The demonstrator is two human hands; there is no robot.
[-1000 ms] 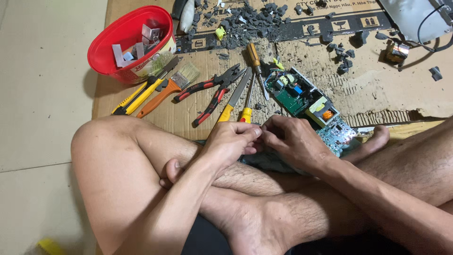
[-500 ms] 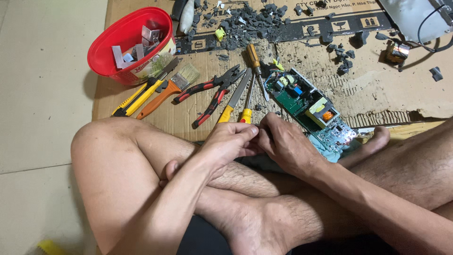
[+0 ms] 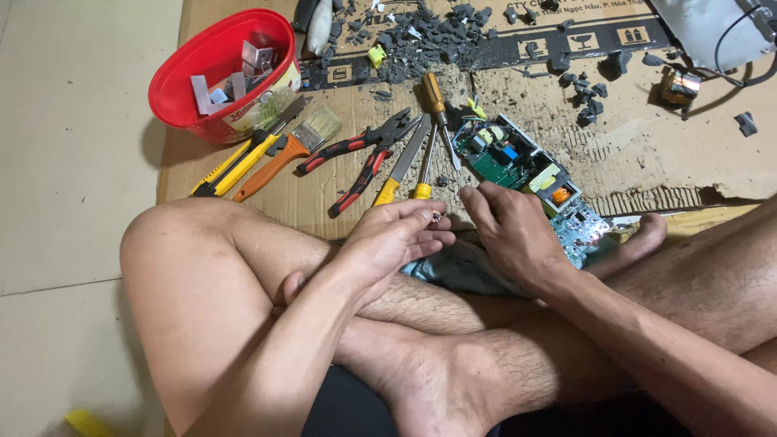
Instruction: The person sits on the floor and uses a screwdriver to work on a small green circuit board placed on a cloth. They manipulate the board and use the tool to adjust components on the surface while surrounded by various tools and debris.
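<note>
I sit cross-legged on the floor with both hands over my shins. My left hand [image 3: 396, 236] lies palm up with its fingers curled, pinching a tiny dark part [image 3: 437, 217] at the fingertips. My right hand [image 3: 506, 231] is just to the right, fingers apart and holding nothing, its palm over a grey object in my lap. Next to that hand lies a pale blue circuit board [image 3: 579, 227]. Beyond it, a green circuit board [image 3: 518, 158] with coloured components lies on the cardboard [image 3: 647, 162].
Two yellow-handled screwdrivers [image 3: 414, 162], an orange-handled one [image 3: 437, 101], red-black pliers [image 3: 360, 158], a yellow utility knife [image 3: 231, 166] and a brush [image 3: 291, 146] lie ahead. A red bowl [image 3: 182, 77] of metal pieces sits far left. Dark plastic debris [image 3: 437, 32] is piled at the back.
My hands were pressed together over the small part; now they have drawn apart. The right hand has let go and opened, and the left keeps the part.
</note>
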